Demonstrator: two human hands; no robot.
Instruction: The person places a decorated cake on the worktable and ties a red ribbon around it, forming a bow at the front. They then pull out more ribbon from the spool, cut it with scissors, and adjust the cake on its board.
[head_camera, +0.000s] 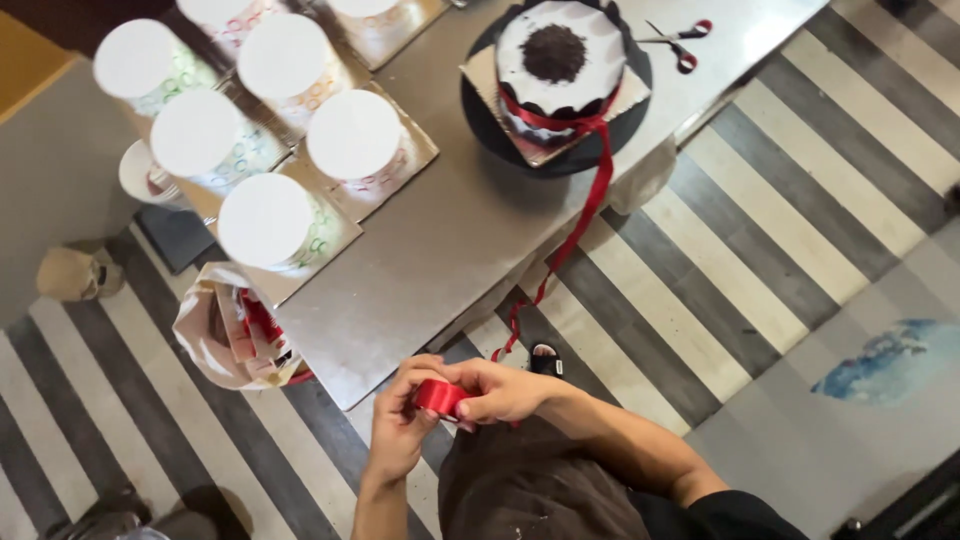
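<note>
Both my hands hold a roll of red ribbon (439, 398) just off the near edge of the steel table (470, 215). My left hand (398, 425) grips the roll from the left and my right hand (502, 390) pinches it from the right. A strand of red ribbon (588, 205) hangs from the roll's side up to a white cake (558, 62) with dark crumbs on top, where it is tied around the base. The cake sits on a square board on a black turntable (500, 140).
Several white round cakes on silver boards (352, 135) fill the table's left half. Red-handled scissors (680, 42) lie at the far right of the cake. A white bag (232, 335) with red contents hangs by the table's near left corner. The floor is striped grey and white.
</note>
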